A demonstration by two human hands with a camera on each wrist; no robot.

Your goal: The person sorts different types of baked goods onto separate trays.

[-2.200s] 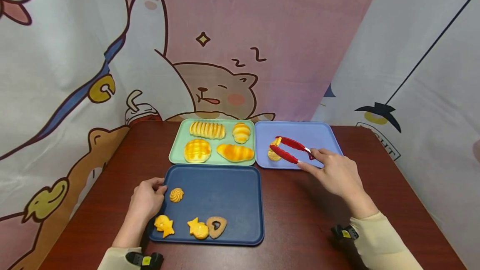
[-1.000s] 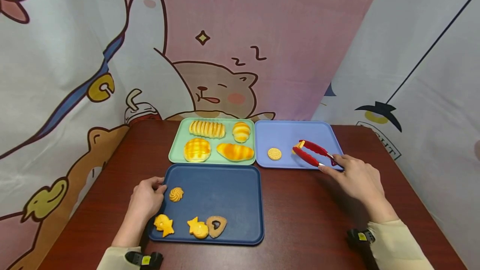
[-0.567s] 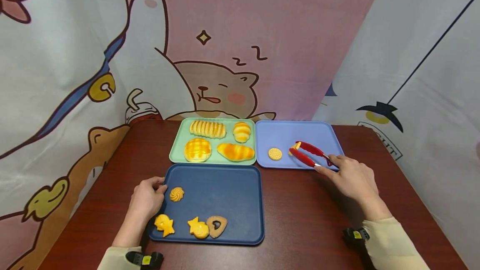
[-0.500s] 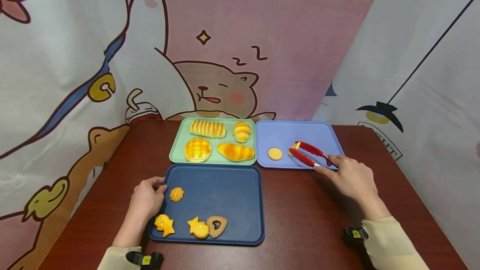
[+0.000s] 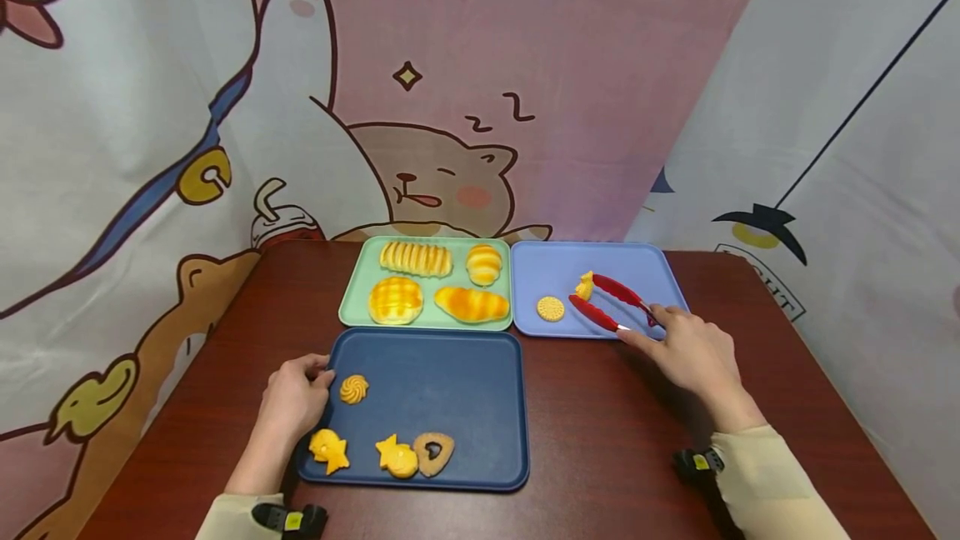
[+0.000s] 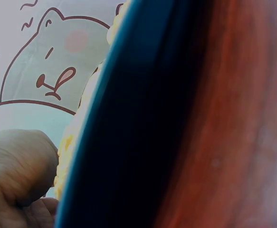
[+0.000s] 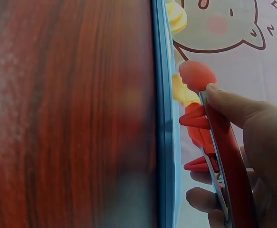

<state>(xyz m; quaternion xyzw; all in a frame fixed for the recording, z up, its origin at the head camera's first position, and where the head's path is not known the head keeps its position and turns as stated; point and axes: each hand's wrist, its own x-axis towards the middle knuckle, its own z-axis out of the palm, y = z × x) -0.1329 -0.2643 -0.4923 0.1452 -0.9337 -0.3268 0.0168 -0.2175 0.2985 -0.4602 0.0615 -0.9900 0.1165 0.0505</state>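
My left hand (image 5: pixel 291 397) holds the left rim of the dark blue tray (image 5: pixel 450 407), thumb and fingers at its edge. On that tray lie a swirl cookie (image 5: pixel 353 389), a fish-shaped cookie (image 5: pixel 328 450), another yellow fish-shaped cookie (image 5: pixel 397 457) and a heart cookie (image 5: pixel 432 452). My right hand (image 5: pixel 686 350) grips red tongs (image 5: pixel 617 288) over the light blue tray (image 5: pixel 645 261). The tongs' tips stand apart. A small yellow cookie (image 5: pixel 584 285) sits beside the upper tip; I cannot tell if they touch. A round cookie (image 5: pixel 551 308) lies left of the lower tip.
A green tray (image 5: pixel 351 298) at the back holds a ridged loaf (image 5: pixel 416 259), a small roll (image 5: pixel 483 264), a round bun (image 5: pixel 395 300) and a long bun (image 5: pixel 471 305). It adjoins the light blue tray. Behind the brown table (image 5: pixel 600 448) hangs a cartoon-printed cloth (image 5: pixel 570 65).
Lifted off the round cookie and carried right earlier, the small yellow cookie is now out of the tongs' pinch. The tongs have shifted slightly left and spread wider. My left hand stays put.
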